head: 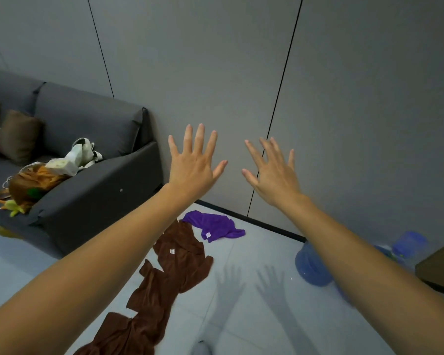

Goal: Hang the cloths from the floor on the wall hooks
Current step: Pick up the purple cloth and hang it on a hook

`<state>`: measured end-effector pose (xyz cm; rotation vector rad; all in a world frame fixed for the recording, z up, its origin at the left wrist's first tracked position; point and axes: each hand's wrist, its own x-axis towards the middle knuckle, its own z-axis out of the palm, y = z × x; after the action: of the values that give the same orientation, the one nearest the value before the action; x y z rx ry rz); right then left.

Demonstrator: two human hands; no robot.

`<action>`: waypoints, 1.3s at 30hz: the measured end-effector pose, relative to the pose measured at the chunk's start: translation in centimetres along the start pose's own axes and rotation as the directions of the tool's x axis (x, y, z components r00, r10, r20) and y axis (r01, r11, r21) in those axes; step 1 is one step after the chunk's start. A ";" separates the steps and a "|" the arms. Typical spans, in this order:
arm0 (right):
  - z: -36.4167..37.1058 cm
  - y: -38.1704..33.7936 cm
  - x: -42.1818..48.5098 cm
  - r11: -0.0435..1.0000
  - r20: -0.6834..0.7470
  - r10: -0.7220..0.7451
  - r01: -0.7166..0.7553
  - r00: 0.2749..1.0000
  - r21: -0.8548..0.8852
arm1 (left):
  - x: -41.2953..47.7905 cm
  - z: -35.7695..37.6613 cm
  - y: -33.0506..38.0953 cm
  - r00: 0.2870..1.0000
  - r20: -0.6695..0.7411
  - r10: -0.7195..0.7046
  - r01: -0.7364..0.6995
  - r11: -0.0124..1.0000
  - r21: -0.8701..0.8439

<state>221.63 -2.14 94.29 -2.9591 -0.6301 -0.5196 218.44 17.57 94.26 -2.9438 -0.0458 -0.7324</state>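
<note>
My left hand (194, 165) and my right hand (272, 172) are both stretched out in front of me with fingers spread, holding nothing. Below them, several brown cloths (174, 267) lie crumpled in a line on the pale tiled floor. A purple cloth (213, 225) lies beyond them, close to the base of the grey wall (215, 73). No wall hooks are in view.
A dark grey sofa (87, 180) stands at the left with cushions, bags and soft toys on it. Blue water bottles (310, 265) lie on the floor at the right, next to a dark wooden piece of furniture (438, 265).
</note>
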 end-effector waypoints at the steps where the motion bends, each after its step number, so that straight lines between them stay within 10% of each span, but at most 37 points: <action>1: 1.0 0.4 2.1 1.000 0.006 -0.003 0.003 1.000 -0.002 | 2.0 1.2 -0.4 1.000 -0.001 -0.005 0.005 1.000 -0.012; 22: 16.3 8.6 32.2 0.979 0.040 -0.175 0.170 0.984 0.112 | 26.3 17.8 -4.7 0.977 0.142 -0.156 0.136 0.981 0.141; 39: 35.0 14.3 48.5 0.815 0.125 -0.561 0.519 0.818 0.258 | 33.8 35.2 -1.7 0.782 0.257 -0.568 0.512 0.820 0.255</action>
<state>279.92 8.25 77.93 -2.6113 -1.4770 -0.1626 264.57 23.32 79.34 -2.8447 -0.9740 -0.2502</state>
